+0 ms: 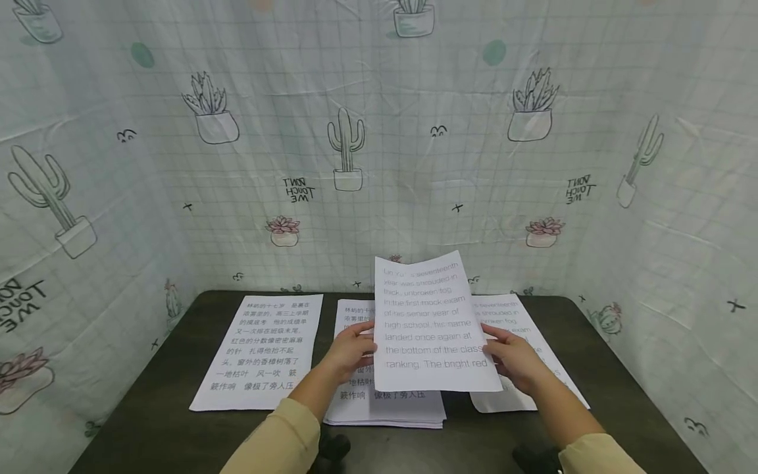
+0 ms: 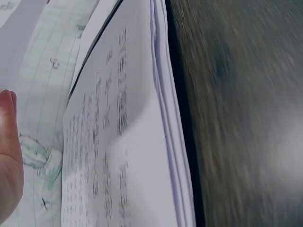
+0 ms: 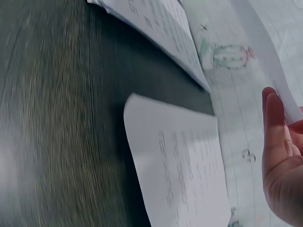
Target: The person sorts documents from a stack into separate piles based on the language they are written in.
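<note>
A sheet of paper (image 1: pixel 435 329) printed with large English text is held up above the table, tilted toward me. My left hand (image 1: pixel 351 352) pinches its left edge, and my right hand (image 1: pixel 514 355) pinches the right edge. Below the sheet and partly hidden by it lies a stack of paper (image 1: pixel 385 411) with Chinese text, its layered edge plain in the left wrist view. Under my right hand and forearm is another paper (image 1: pixel 509 401) with English text, lying flat with a corner slightly lifted. The right wrist view shows the right hand (image 3: pixel 284 156) with the sheet between thumb and fingers.
At the left of the dark table (image 1: pixel 154 401) lies another paper (image 1: pixel 260 355) with Chinese text. A cloth (image 1: pixel 403 151) printed with cacti hangs behind the table and along both sides. Small dark objects (image 1: pixel 334 447) show at the near edge, partly behind the sleeves.
</note>
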`<state>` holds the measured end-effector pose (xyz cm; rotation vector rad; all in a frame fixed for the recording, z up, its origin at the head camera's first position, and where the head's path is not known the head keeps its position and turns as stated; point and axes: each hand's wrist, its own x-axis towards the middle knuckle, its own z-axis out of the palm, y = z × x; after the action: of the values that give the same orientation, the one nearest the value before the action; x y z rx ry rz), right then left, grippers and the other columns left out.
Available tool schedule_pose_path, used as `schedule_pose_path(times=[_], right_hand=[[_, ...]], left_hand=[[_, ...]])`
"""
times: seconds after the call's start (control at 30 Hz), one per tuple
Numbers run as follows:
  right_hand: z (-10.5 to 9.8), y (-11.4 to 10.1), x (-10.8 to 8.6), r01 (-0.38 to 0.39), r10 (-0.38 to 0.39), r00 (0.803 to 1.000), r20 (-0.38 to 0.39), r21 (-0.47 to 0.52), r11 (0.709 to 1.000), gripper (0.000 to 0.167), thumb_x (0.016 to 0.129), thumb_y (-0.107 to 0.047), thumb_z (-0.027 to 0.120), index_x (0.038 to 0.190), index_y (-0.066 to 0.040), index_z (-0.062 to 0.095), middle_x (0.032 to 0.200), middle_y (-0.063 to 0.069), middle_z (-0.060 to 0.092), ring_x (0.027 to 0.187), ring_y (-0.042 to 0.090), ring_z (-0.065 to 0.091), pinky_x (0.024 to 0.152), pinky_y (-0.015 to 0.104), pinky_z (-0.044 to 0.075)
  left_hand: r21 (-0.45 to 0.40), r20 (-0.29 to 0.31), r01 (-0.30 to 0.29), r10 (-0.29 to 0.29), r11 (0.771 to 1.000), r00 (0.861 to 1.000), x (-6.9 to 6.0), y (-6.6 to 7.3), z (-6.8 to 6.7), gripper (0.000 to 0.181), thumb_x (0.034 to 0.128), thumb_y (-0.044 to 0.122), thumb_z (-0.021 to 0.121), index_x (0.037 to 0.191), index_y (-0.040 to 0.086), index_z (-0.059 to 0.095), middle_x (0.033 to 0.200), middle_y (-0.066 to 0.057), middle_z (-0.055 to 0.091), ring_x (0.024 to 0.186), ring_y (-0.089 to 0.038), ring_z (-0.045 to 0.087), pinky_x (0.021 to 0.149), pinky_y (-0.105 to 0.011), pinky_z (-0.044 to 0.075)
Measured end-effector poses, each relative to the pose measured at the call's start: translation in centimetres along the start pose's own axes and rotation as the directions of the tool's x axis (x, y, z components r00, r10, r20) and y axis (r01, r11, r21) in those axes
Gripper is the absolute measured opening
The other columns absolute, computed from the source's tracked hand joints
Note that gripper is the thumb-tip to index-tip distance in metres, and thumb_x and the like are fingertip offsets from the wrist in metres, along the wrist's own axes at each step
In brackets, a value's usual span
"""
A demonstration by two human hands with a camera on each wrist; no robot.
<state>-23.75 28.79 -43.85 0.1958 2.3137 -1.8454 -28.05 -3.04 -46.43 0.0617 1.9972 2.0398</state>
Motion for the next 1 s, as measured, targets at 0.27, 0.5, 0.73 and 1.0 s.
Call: schedule_pose_path(times=[0.27, 0.5, 0.73, 1.0], right_hand=[[-4.1, 0.7, -0.8, -0.014, 0.015, 1.000, 0.019, -0.016, 1.000, 0.063, 0.099, -0.007, 0.046, 0.155, 0.001, 0.018, 0.109, 0.000, 0.066, 0.090, 0.010, 0.067, 0.074, 0.032, 0.059], [-7.6, 1.5, -1.5, -0.020, 0.021, 1.000, 0.016, -0.036, 0.999, 0.065, 0.100, -0.009, 0.049, 0.155, 0.001, 0.015, 0.102, -0.008, 0.063, 0.088, 0.008, 0.066, 0.073, 0.033, 0.059], [-9.5, 1.9, -1.9, -0.011, 0.012, 0.999, 0.037, -0.021, 1.000, 0.068, 0.100, -0.009, 0.050, 0.154, 0.005, 0.010, 0.098, -0.014, 0.063, 0.088, 0.006, 0.066, 0.073, 0.030, 0.059], [-11.6, 2.4, -2.1, -0.022, 0.023, 1.000, 0.021, -0.042, 0.999, 0.066, 0.101, -0.010, 0.048, 0.153, 0.007, 0.011, 0.095, -0.016, 0.066, 0.085, 0.009, 0.068, 0.070, 0.033, 0.059]], left_hand=[[-0.033, 0.020, 0.000, 0.000, 0.999, 1.000, 0.5, 0.4, 3.8, 0.063, 0.0830, -0.003, 0.059, 0.144, 0.004, 0.046, 0.119, -0.015, 0.066, 0.088, -0.016, 0.068, 0.073, -0.030, 0.059], [-0.079, 0.054, 0.000, 0.004, 0.997, 0.999, 0.8, 0.6, 6.8, 0.059, 0.0837, -0.002, 0.061, 0.141, 0.006, 0.050, 0.112, -0.013, 0.067, 0.089, -0.017, 0.070, 0.077, -0.033, 0.061], [-0.111, 0.071, -0.004, 0.012, 0.994, 0.997, 0.9, 0.8, 8.8, 0.057, 0.0836, -0.005, 0.059, 0.140, 0.003, 0.050, 0.112, -0.014, 0.068, 0.089, -0.018, 0.071, 0.078, -0.034, 0.061], [-0.100, 0.052, 0.012, -0.007, 0.995, 0.999, 1.1, 1.0, 11.0, 0.056, 0.0835, -0.002, 0.062, 0.139, 0.007, 0.054, 0.114, -0.011, 0.068, 0.088, -0.016, 0.069, 0.076, -0.031, 0.061]])
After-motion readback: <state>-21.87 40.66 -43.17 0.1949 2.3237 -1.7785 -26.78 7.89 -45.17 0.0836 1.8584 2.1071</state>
